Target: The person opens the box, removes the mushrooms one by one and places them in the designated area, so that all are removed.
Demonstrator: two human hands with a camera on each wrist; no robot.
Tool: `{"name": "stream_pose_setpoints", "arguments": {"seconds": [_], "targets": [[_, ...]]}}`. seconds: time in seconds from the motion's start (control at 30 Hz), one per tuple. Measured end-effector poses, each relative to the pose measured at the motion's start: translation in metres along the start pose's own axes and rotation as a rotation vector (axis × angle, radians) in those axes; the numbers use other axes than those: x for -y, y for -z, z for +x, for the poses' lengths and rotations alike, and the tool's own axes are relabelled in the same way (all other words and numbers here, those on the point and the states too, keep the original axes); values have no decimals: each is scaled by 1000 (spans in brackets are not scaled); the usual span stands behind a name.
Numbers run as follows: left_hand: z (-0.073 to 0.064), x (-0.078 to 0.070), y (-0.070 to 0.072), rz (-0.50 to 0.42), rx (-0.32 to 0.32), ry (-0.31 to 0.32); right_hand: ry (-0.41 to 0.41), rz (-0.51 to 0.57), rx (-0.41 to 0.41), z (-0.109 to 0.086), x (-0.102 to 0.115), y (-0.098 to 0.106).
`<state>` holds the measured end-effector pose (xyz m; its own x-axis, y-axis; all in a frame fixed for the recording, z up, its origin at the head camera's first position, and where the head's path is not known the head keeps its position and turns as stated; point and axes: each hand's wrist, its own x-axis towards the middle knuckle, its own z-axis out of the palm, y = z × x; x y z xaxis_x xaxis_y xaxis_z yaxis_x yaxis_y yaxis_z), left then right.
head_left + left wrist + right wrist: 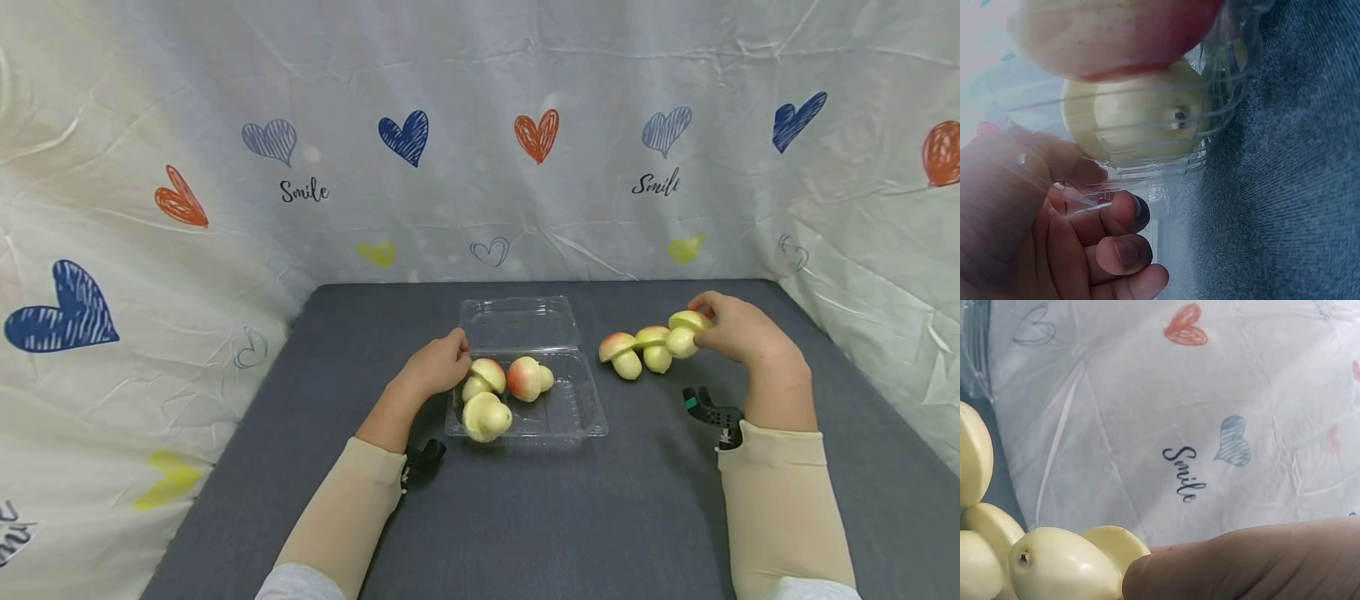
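From my remote seat, I have the right hand (746, 333) gripping the rightmost mushroom-shaped piece (681, 342) between thumb and fingers, right of the clear container (572, 404). Whether it is off the table (585, 517) I can't tell. The left hand (433, 367) pinches the container's left edge. My worry is the smooth, rounded surface: a loose pinch could let the piece slip. Swinging it left too low could knock the middle piece (657, 357) just beside it. Pulling up on that thin plastic edge could tip the container and roll the near-left piece (486, 417) out.
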<state>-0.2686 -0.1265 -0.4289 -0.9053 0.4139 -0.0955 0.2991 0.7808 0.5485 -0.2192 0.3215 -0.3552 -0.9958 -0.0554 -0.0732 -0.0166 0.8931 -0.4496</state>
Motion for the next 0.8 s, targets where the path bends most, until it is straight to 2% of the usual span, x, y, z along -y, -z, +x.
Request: {"name": "stream_pose_setpoints", "arguments": {"seconds": [0.3, 0.8], "targets": [[1, 1, -1, 0, -4, 2, -37, -20, -37, 3, -15, -1], [2, 1, -2, -8, -6, 8, -75, -19, -33, 14, -41, -16]]}}
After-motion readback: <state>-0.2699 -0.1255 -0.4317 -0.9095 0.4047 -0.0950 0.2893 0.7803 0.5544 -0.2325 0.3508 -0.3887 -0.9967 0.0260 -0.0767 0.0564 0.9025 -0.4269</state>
